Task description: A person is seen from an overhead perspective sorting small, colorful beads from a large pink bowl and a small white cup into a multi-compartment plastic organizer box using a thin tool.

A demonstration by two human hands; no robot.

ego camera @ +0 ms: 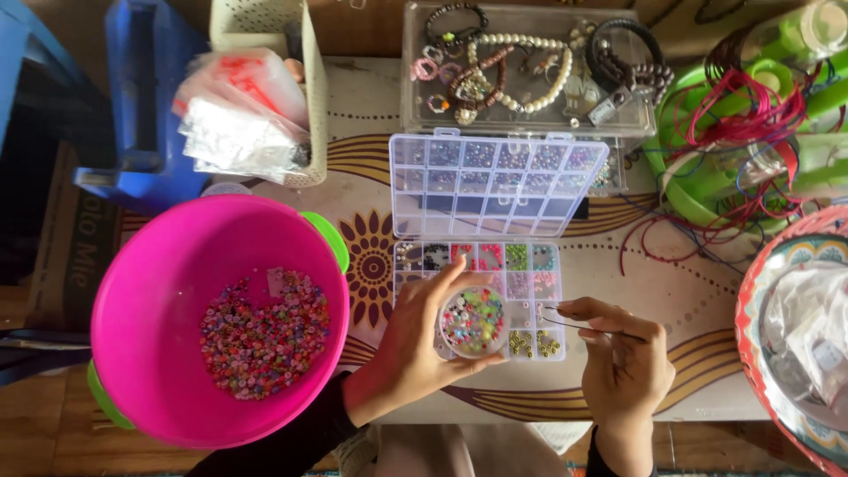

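Fingers of the left hand (415,349) curl around a small round cup of beads (474,321), held above the open bead box (481,265). Right hand (623,358) pinches a thin needle (570,323) beside it. Left of both sits a pink bowl (168,265) of beads.

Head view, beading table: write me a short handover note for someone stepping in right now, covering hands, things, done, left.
Left hand: holds a small round clear container of mixed beads over the open compartment organizer.
Right hand: pinches a thin dark needle or wire, tip pointing toward the container.
Nearby: pink bowl with loose colourful beads, left; clear tray of finished bracelets, top.
Done: no beads visibly on the wire.
Left: cannot tell how much.
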